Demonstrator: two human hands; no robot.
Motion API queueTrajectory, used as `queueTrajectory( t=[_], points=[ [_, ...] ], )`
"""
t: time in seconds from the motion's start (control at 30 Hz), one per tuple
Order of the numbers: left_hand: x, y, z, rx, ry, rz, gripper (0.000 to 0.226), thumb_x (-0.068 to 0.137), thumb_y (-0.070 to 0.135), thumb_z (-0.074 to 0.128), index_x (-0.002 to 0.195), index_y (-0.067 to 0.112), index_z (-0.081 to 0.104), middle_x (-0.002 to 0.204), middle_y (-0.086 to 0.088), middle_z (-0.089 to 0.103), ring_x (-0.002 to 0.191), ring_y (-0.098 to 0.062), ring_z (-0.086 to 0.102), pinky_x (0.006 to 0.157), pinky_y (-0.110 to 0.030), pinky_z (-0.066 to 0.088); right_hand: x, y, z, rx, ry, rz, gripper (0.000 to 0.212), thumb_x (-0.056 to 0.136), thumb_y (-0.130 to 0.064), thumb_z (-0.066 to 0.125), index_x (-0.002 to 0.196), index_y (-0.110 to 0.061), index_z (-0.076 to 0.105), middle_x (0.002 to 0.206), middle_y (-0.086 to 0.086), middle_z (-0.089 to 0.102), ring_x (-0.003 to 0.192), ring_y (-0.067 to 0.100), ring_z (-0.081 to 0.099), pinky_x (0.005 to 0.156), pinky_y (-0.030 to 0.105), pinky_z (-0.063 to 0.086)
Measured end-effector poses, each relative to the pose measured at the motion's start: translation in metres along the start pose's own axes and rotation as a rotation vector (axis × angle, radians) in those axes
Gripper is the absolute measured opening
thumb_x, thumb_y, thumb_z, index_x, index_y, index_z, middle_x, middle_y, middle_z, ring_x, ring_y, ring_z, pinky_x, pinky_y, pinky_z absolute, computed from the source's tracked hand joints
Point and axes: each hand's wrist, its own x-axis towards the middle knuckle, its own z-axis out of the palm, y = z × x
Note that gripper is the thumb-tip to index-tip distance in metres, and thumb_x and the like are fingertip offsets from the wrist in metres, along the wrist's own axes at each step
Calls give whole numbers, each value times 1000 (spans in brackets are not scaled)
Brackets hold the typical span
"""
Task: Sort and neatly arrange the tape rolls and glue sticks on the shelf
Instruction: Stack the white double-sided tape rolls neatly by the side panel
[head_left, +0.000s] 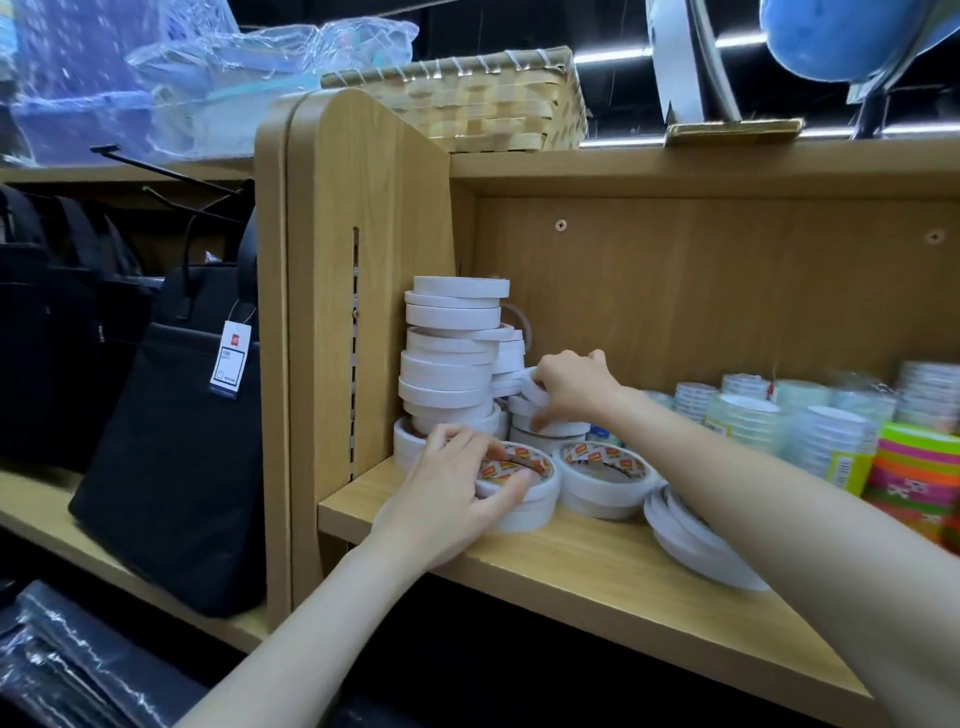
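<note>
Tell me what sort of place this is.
Most likely a stationery or general goods shop. A black bag on the neighbouring shelf carries a hanging price tag, white tape rolls are stacked many deep on the wooden shelf, and packs of clear tape stand beside them.

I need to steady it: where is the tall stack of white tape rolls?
The tall stack stands at the shelf's left end against the side panel, behind the left hand.

Wooden shelf (597, 566): leaning stack of white tape rolls (452, 353) at left wall, two printed-core rolls (602, 478) in front, thin rolls (691, 540) near edge, clear tape stacks (779, 410), neon paper blocks (919, 478) right.
</note>
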Motion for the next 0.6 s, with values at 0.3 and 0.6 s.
queueTrajectory(
  t=[0.3, 0.6],
  points=[
    [-2, 0, -1, -23, 27, -3, 41, 87, 56, 46, 114, 25, 53, 110, 11, 45, 120, 1, 28, 98, -25, 34, 0, 15, -20, 149, -234, -30, 42, 70, -42, 77, 96, -13, 60, 87, -1, 56, 87, 21, 51, 79, 39, 35],
    [-1, -1, 1, 5, 10, -16, 44, 86, 59, 43, 113, 26, 53, 112, 10, 48, 120, -1, 30, 97, -28, 37, -11, 28, -32, 195, -224, -109, 18, 75, -27, 75, 78, -13, 65, 72, -1, 58, 70, 16, 52, 60, 27, 38]
  ],
)
